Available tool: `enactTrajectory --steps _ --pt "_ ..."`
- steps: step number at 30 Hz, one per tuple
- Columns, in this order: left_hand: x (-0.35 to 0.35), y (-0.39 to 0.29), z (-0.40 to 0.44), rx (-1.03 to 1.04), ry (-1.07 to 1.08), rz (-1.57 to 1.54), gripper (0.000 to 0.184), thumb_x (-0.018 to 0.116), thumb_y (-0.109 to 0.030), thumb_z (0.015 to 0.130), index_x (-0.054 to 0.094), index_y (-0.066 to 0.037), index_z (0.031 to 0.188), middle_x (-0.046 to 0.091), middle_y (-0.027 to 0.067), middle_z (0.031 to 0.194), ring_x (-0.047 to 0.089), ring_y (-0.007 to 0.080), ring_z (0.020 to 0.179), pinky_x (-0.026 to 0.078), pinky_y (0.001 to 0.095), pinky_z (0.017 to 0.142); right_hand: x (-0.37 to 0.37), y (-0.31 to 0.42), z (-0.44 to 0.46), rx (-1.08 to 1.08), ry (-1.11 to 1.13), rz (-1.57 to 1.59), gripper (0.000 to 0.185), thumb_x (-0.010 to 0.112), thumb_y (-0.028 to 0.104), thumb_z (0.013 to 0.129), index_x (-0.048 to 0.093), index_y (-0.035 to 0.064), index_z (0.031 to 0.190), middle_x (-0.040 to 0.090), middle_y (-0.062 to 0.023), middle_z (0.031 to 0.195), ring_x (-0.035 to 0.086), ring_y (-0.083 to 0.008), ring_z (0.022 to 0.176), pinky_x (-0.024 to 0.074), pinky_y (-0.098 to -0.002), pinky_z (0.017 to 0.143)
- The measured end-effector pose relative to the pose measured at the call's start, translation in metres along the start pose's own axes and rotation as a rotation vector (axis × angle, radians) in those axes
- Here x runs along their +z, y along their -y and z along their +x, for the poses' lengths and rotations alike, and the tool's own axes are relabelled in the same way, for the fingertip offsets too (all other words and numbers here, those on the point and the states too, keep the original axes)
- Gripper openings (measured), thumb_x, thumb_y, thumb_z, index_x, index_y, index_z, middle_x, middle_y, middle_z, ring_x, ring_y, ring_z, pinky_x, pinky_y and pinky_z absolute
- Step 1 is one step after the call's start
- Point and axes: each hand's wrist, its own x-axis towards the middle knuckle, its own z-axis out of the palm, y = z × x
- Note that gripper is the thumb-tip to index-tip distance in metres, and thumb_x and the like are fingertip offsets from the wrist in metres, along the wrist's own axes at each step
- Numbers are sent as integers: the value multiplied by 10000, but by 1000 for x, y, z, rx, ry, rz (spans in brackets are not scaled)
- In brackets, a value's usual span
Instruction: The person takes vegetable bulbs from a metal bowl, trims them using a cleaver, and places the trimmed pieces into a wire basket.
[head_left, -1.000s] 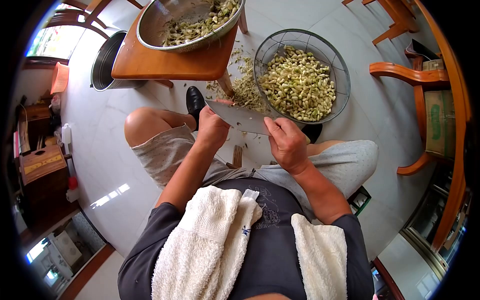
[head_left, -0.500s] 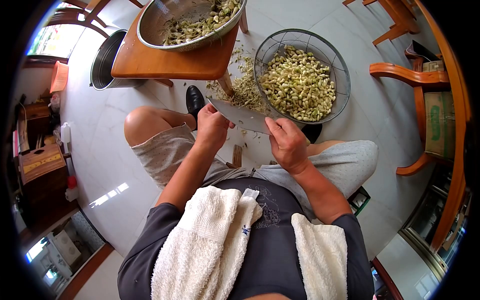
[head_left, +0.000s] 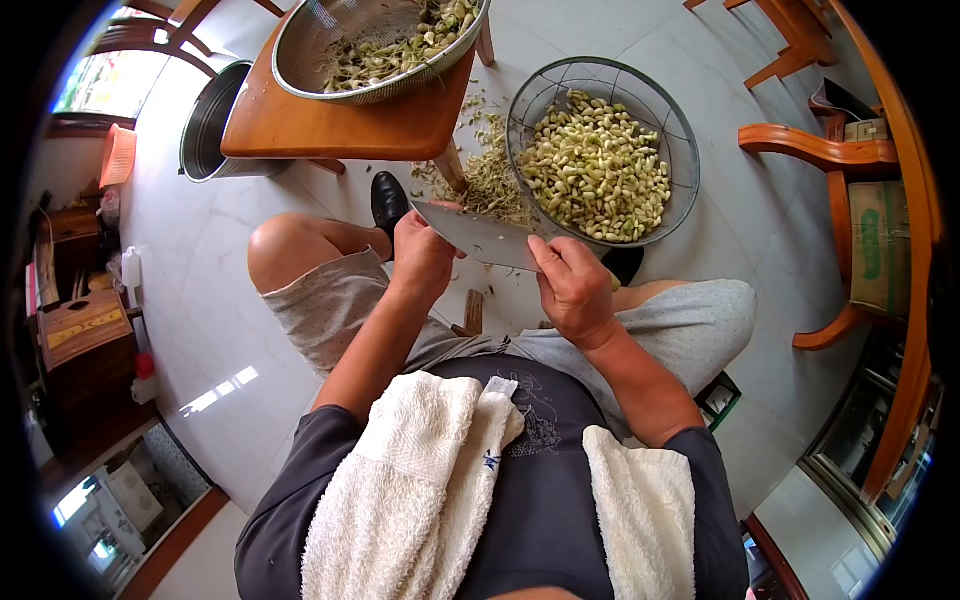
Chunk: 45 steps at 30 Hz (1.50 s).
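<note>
A broad cleaver is held out over the floor between my knees. My right hand is closed around its handle end, at the right of the blade. My left hand is closed at the blade's left end, with fingertips showing past the upper edge; whatever is pinched there is hidden. Just beyond the blade, a round wire-framed mesh basket on the floor holds many small pale green-white bulbs. Dry trimmings are heaped on the floor beside the basket.
A metal colander of untrimmed stalky bulbs rests on a wooden stool. Behind it stands a metal pot. Wooden chairs and a cardboard box line the right side. A white towel hangs over my chest.
The cleaver's left end has shifted very slightly leftward and up. Both hands keep nearly the same place and hold; the basket and colander look unchanged.
</note>
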Motion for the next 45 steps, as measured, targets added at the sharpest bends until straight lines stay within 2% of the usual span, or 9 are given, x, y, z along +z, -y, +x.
enactTrajectory --steps 2,8,11,14,17,21,24,30,45 --pt "-2 1 1 3 1 31 190 527 121 741 537 37 911 574 97 700 524 165 503 423 273 454 -3 2 0 32 40 9 371 637 -55 687 630 16 1051 567 -110 852 584 -278 752 484 -354 639" --pt "0 -4 -2 -4 36 49 154 537 99 754 541 33 893 568 91 688 509 153 493 410 266 453 3 -1 0 -12 -27 24 296 632 11 727 628 26 1023 522 -72 771 541 -255 663 455 -352 568" --pt "1 -5 -3 -44 10 24 137 558 74 759 546 26 886 568 87 682 518 151 501 409 262 458 3 3 -3 67 31 22 339 623 -29 723 629 29 1057 577 -113 857 585 -294 740 480 -358 646" --pt "-8 -3 3 -136 91 -34 120 584 45 773 552 22 886 571 84 679 526 152 503 417 266 467 17 -11 -10 185 48 -10 236 594 51 774 642 54 1006 550 -113 777 571 -308 703 469 -393 601" --pt "-6 -7 2 -70 191 -74 123 608 21 794 560 12 907 586 85 703 546 157 532 433 268 494 14 -24 -16 401 155 76 209 575 65 790 657 64 983 566 -140 785 581 -333 726 473 -412 623" --pt "-5 -7 4 16 291 -156 124 601 22 823 569 -6 939 610 88 761 579 169 609 458 272 557 8 -17 -9 413 68 228 224 590 68 793 658 59 1005 579 -145 788 580 -334 717 467 -403 623" --pt "-6 -4 5 35 311 -158 144 589 29 834 572 -12 971 619 88 801 594 175 658 472 281 594 1 -5 -2 295 11 297 244 598 2 793 639 -6 1033 591 -138 809 595 -255 678 478 -318 624" --pt "-10 3 6 35 291 -184 215 569 71 817 567 -2 1020 621 85 837 611 184 698 498 304 639 -2 3 0 114 3 159 321 618 -45 726 644 14 1040 584 -122 878 590 -275 724 481 -342 639" --pt "-16 9 10 22 334 -237 238 554 95 792 547 11 1016 631 88 855 642 200 787 525 335 743 -1 5 -1 73 -13 49 359 641 -25 700 635 22 1056 561 -104 864 573 -285 742 473 -363 641"
